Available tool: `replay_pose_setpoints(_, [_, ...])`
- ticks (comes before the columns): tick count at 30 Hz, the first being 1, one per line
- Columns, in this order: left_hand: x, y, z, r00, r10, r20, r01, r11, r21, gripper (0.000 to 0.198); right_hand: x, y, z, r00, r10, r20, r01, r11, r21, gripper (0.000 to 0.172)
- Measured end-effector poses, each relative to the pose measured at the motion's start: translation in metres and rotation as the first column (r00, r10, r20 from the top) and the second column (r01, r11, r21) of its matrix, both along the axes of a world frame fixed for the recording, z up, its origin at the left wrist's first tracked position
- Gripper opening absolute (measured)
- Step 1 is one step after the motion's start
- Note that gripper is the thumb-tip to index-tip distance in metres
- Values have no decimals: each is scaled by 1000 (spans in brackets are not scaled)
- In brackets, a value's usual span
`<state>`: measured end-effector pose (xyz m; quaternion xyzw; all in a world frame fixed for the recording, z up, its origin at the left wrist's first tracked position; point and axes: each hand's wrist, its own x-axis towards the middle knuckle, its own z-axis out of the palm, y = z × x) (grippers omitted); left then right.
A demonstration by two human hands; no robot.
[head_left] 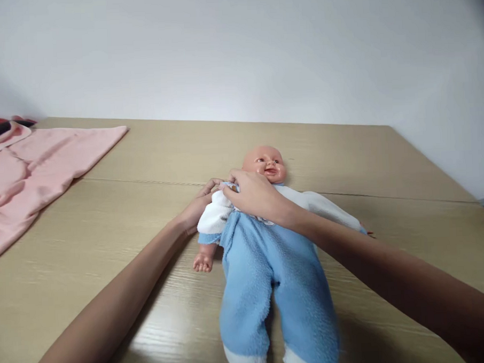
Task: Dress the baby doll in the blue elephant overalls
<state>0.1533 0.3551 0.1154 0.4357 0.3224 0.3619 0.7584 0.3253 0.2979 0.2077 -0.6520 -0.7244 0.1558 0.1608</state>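
A baby doll (275, 255) lies on its back on the table, dressed in a fleece suit with blue legs and white sleeves. Its bald head (264, 162) points toward the wall. At the doll's shoulder on the left side of the view, my left hand (199, 207) pinches the white sleeve (215, 215) from the outer side. My right hand (253, 194) reaches across the chest, its fingertips closed on the cloth at the same shoulder, close to my left fingers. My right hand hides most of the chest. The other sleeve (331, 209) stretches out to the right.
A pink cloth (56, 163) is spread over the table's left side, with a red and black object (1, 130) on its far end. The wooden table (164, 147) has a seam across it and meets a white wall (220, 54) at the back.
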Motion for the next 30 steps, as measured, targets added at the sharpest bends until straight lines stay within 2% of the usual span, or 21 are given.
replay_pose_setpoints(4, [17, 17, -7, 998, -53, 21, 53, 999, -9, 23, 1, 1, 0, 997, -54, 51, 51, 997, 60, 29])
replay_pose_setpoints(7, [21, 20, -7, 994, -103, 26, 103, 994, -25, 20, 4, 0, 2, 992, -85, 89, 79, 995, 67, 32])
replay_pose_setpoints(11, [13, 13, 0, 988, -153, 25, 154, 988, -27, 24, 8, 1, 4, 985, -91, 144, 89, 996, 19, 34])
replay_pose_setpoints(16, [0, 1, 7, 988, -156, -10, 156, 988, -13, 40, 12, 0, 5, 972, -102, 210, 109, 994, -24, 37])
replay_pose_setpoints(20, [-15, -7, 15, 968, -190, -165, 206, 975, 86, 55, 12, -4, 9, 963, -78, 257, 92, 995, -41, 39])
replay_pose_setpoints(22, [-23, -10, 21, 928, -227, -296, 290, 938, 189, 62, 10, -5, 13, 957, -60, 283, 77, 996, -47, 39])
replay_pose_setpoints(26, [-39, -14, 38, 822, -290, -490, 478, 819, 317, 76, 2, -4, 18, 940, -34, 339, 52, 998, -46, 32])
replay_pose_setpoints(28, [-46, -20, 49, 759, -284, -586, 533, 789, 307, 84, -1, -3, 18, 925, -46, 377, 59, 998, -24, 27])
replay_pose_setpoints(30, [-52, -29, 59, 669, -268, -694, 556, 799, 227, 88, -2, -3, 17, 906, -75, 416, 82, 997, 1, 31])
